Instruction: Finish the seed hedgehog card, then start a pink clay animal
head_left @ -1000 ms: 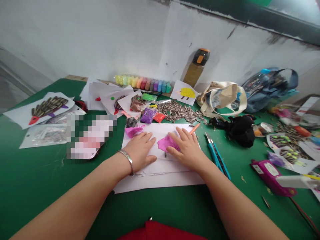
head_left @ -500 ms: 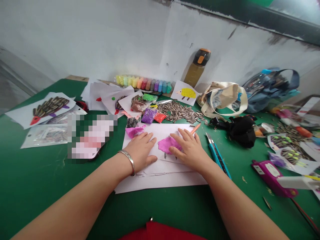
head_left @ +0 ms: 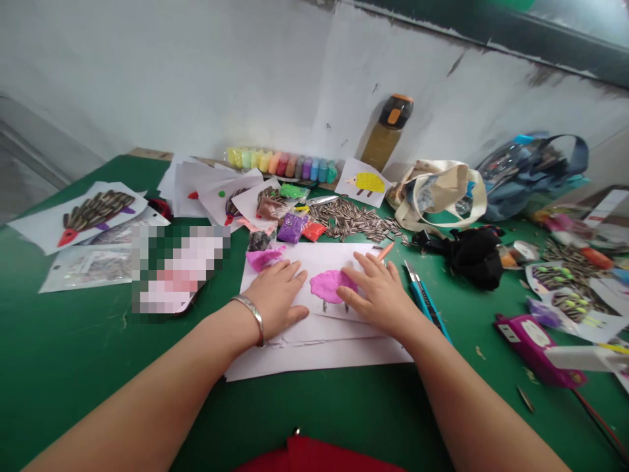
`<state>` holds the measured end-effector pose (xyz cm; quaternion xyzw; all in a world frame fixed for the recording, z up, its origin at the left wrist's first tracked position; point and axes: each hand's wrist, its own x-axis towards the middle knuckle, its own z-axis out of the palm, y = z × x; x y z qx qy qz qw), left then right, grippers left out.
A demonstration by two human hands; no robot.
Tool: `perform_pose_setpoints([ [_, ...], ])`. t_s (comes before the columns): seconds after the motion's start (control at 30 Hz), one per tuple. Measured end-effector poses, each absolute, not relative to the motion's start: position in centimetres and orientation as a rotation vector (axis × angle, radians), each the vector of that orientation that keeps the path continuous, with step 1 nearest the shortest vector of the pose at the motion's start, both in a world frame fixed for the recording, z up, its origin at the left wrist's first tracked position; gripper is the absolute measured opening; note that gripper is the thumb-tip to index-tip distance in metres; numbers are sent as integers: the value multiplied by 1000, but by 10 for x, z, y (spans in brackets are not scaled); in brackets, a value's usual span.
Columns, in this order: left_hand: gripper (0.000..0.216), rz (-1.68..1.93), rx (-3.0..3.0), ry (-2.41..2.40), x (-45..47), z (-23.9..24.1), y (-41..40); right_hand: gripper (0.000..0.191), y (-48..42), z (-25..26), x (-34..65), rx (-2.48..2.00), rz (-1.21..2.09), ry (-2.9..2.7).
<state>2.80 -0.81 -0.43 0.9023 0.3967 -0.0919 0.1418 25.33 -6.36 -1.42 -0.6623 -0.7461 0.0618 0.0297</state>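
Observation:
A flattened patch of pink modelling clay (head_left: 326, 287) lies on white paper (head_left: 339, 351), with short dark drawn strokes below it. My left hand (head_left: 279, 298) rests on the paper left of the clay, fingers spread, with nothing in it. My right hand (head_left: 378, 292) is spread at the clay's right edge, the thumb and a fingertip at its rim. Beyond my left hand sits more pink clay (head_left: 263, 259) on its wrapper. An orange pencil or pen (head_left: 386, 250) pokes out past my right fingers. To the right lies a blue utility knife (head_left: 426, 301).
Striped sunflower seeds (head_left: 358, 219) are heaped behind the paper, beside a purple clay packet (head_left: 293, 227). A drink bottle (head_left: 388, 134) stands by the wall. Left are a blurred phone (head_left: 181, 272) and a seed hedgehog picture (head_left: 98, 210). A magenta glue gun (head_left: 538, 351) lies right.
My right hand has shifted slightly to the right, uncovering more of the pink clay. My left hand stays where it was.

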Motion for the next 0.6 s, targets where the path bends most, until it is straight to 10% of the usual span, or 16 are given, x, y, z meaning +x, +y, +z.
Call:
perform_pose_setpoints([
  [0.6, 64, -185, 2601, 1134, 27, -5, -9, 51, -66, -13, 246, -1960, 74, -2392],
])
